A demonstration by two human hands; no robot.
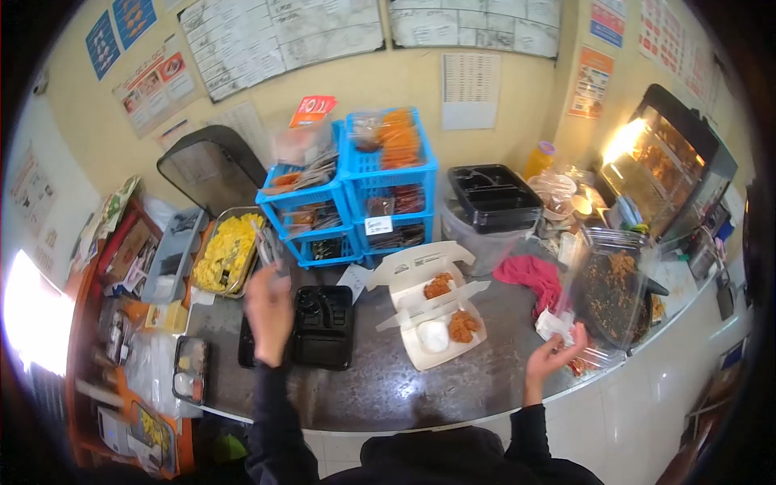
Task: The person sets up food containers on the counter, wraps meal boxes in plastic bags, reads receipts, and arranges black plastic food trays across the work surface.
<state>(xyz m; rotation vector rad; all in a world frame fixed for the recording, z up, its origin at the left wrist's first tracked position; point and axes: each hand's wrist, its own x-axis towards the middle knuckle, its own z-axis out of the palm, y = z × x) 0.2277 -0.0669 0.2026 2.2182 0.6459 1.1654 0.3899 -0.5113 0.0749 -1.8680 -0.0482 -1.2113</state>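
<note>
My left hand (271, 311) is raised above the left part of the counter, blurred, its fingers closed on what look like grey metal tongs (263, 242). The tongs reach toward a glass dish of yellow scrambled egg (227, 255). Below and beside this hand lies a black compartment tray (323, 327), with another black tray (247, 339) partly hidden behind my wrist. My right hand (556, 360) is half turned up with fingers apart, near a crumpled white packet (554, 325) and clear plastic. Between the hands an open white carton (427, 356) holds fried chicken (464, 326) and a round white portion (434, 336).
Blue baskets (392, 174) of packets stand at the back. Black trays (495, 198) are stacked on a plastic tub (485, 242). A pink cloth (531, 279), a dark pan with crumbs (618, 295) and a lit warming cabinet (659, 158) are on the right. A small packed tray (191, 369) sits left.
</note>
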